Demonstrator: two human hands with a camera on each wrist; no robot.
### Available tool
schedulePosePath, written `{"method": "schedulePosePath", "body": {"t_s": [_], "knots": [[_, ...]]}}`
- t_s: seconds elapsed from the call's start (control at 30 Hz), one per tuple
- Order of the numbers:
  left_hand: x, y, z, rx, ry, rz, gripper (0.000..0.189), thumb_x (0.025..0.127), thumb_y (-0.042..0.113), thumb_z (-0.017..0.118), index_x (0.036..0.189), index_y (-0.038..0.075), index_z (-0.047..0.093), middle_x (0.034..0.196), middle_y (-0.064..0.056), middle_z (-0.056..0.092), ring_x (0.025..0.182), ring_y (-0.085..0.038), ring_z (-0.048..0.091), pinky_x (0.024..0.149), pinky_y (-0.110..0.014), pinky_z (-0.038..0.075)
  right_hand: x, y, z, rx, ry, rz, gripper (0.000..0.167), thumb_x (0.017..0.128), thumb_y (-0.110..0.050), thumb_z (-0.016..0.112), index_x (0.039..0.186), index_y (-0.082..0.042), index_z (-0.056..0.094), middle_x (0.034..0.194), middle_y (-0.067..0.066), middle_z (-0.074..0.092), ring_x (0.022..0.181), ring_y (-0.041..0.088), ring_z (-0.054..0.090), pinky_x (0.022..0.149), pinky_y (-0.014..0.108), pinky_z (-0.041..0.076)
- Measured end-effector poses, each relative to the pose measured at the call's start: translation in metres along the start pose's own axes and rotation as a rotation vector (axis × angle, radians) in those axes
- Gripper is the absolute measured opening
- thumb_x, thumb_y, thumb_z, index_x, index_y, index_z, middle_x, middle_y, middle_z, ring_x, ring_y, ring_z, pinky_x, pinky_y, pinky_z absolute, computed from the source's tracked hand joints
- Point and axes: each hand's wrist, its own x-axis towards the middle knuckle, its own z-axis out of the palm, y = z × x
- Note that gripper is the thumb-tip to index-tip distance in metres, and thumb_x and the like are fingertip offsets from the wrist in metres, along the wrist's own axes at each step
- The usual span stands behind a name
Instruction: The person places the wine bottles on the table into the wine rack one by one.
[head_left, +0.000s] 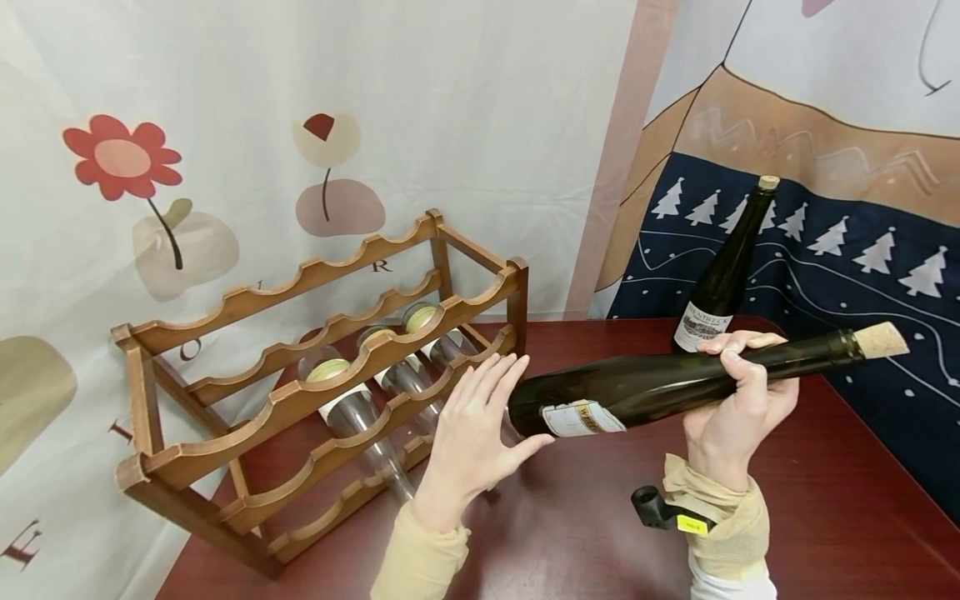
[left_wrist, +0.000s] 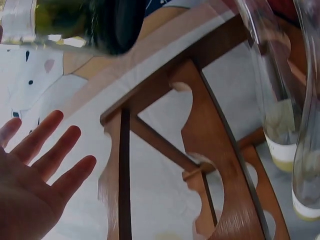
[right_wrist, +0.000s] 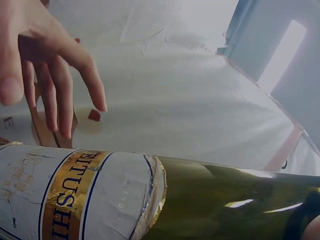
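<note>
A dark green wine bottle (head_left: 637, 387) with a cork in its mouth lies nearly level in the air, its base toward the wooden wine rack (head_left: 322, 454). My right hand (head_left: 742, 408) grips it around the neck. Near the bottle's base is my left hand (head_left: 476, 429), fingers straight and thumb spread; in the left wrist view its fingers stand apart from the bottle. A worn white label with a gold band (right_wrist: 75, 195) shows in the right wrist view. Several clear glass bottles (head_left: 352, 408) lie in the lower part of the rack, necks toward me.
Another corked green bottle (head_left: 720, 283) stands upright at the back right of the dark red table (head_left: 585, 517). A printed cloth (head_left: 480, 108) hangs close behind the rack. The rack's upper rails (head_left: 300, 283) carry scalloped notches.
</note>
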Motion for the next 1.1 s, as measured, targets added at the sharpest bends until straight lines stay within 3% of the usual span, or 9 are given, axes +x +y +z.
{"method": "schedulePosePath", "body": {"t_s": [0.2, 0.47, 0.9, 1.1], "knots": [[0.000, 0.008, 0.006, 0.000, -0.065, -0.006, 0.095, 0.065, 0.062, 0.076, 0.143, 0.021, 0.041, 0.139, -0.002, 0.053, 0.132, -0.022, 0.048, 0.109, -0.046, 0.038, -0.005, 0.001, 0.002, 0.020, -0.019, 0.043, 0.011, 0.075, 0.020, 0.048, 0.079, 0.010, 0.046, 0.066, 0.018, 0.050, 0.053, 0.031, 0.056, 0.055, 0.035, 0.052], [0.000, 0.017, 0.013, 0.035, -0.066, 0.015, 0.098, 0.063, 0.065, 0.075, 0.144, 0.023, 0.039, 0.142, -0.002, 0.050, 0.135, -0.023, 0.045, 0.110, -0.047, 0.037, -0.012, 0.000, 0.004, 0.060, -0.049, 0.086, 0.013, 0.078, 0.021, 0.041, 0.081, 0.010, 0.047, 0.066, 0.017, 0.051, 0.056, 0.030, 0.055, 0.061, 0.036, 0.054], [0.001, 0.021, 0.019, 0.027, -0.003, 0.054, 0.103, 0.055, 0.063, 0.081, 0.141, 0.021, 0.044, 0.134, -0.002, 0.055, 0.127, -0.021, 0.051, 0.110, -0.043, 0.038, -0.017, 0.002, 0.006, 0.079, -0.067, 0.159, 0.019, 0.082, 0.020, 0.033, 0.079, 0.008, 0.047, 0.065, 0.015, 0.052, 0.059, 0.027, 0.052, 0.063, 0.034, 0.053], [0.001, 0.021, 0.022, 0.043, 0.057, 0.081, 0.103, 0.050, 0.062, 0.084, 0.135, 0.017, 0.050, 0.124, -0.002, 0.060, 0.118, -0.022, 0.056, 0.105, -0.039, 0.043, -0.018, 0.003, 0.007, 0.076, -0.065, 0.175, 0.021, 0.083, 0.019, 0.031, 0.079, 0.007, 0.048, 0.065, 0.014, 0.053, 0.059, 0.026, 0.053, 0.063, 0.034, 0.054]]}}
